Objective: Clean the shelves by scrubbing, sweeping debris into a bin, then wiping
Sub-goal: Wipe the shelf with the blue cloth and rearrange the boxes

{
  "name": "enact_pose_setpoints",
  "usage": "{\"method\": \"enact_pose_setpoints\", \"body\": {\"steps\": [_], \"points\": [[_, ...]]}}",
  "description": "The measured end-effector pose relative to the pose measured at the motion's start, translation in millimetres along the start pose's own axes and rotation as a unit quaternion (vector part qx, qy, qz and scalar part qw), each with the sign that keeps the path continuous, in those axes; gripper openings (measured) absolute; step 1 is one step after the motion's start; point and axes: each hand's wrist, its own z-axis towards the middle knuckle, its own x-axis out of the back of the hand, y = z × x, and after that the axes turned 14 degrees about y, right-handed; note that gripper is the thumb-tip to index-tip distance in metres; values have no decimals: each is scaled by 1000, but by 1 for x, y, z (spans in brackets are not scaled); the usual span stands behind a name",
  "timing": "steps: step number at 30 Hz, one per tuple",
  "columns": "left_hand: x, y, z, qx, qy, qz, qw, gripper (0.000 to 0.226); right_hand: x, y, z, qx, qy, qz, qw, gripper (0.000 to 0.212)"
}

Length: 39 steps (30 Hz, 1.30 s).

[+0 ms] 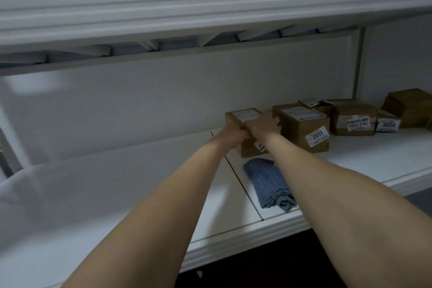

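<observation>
one blue cloth (268, 182) lies folded on the shelf (117, 182), nearer to me than both hands and just under the right forearm. a bit further in, the left hand (233, 135) curls round the near left corner of a small box (249, 150) and the right hand (264, 125) clamps over its top right edge, so two hands on one box. i'd lift it straight up rather than drag it, since the 2011 box (304, 128) sits just right of the right hand. past that i count roughly four more boxes, but they overlap so not sure. the upper shelf (210, 7) above the hands carries more.
</observation>
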Motion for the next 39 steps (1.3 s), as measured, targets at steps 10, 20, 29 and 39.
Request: {"method": "enact_pose_setpoints", "body": {"steps": [10,20,29,39], "points": [[67,-47,30,97,198,34,975,49,-23,-33,-28,52,-56,74,994,33],[250,-107,-7,145,411,178,883,48,-109,-145,-143,55,-260,216,939,46],[309,-122,-54,210,410,305,834,20,-136,-187,-212,157,-347,166,910,41],[216,-71,-15,54,327,436,837,47,-99,-156,-155,195,-236,85,948,27]]}}
